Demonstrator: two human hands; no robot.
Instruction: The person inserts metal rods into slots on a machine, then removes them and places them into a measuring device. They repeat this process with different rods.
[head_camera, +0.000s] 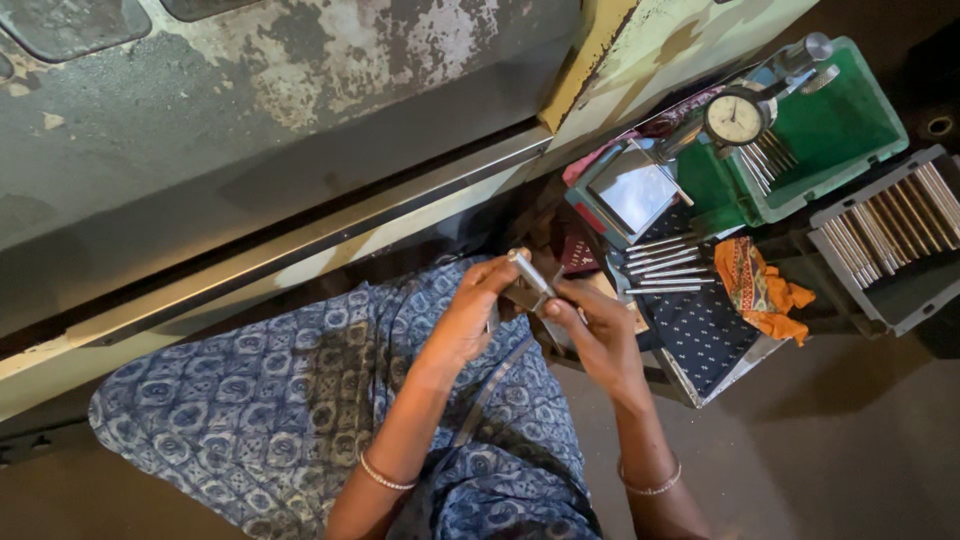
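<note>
Head view shows two bare hands held up close together over a blue patterned cloth (300, 390) on the person's lap. The left hand (465, 320) and the right hand (595, 335) both hold one small metal tool (530, 290). The fingers of each hand are curled tight round it, the left at its far end and the right at its near end. The tool sits between the hands, in the middle of the picture, just near a big worn machine wall (270, 110).

To the right lies a dark dotted cloth (705, 330) with thin metal pins (665, 265) on it. An orange rag (760, 285) lies beside them. Farther right is a green case (840, 130) with a round dial gauge (735, 118) in it, and a grey tray of metal rods (890, 230). A small flat box with a shiny lid (630, 190) sits at the far end of the dotted cloth.

I think the work is somewhere in the middle: the tool is picked up and being handled, while the pins and the gauge lie untouched. What the fingers do to the tool is too small to tell
</note>
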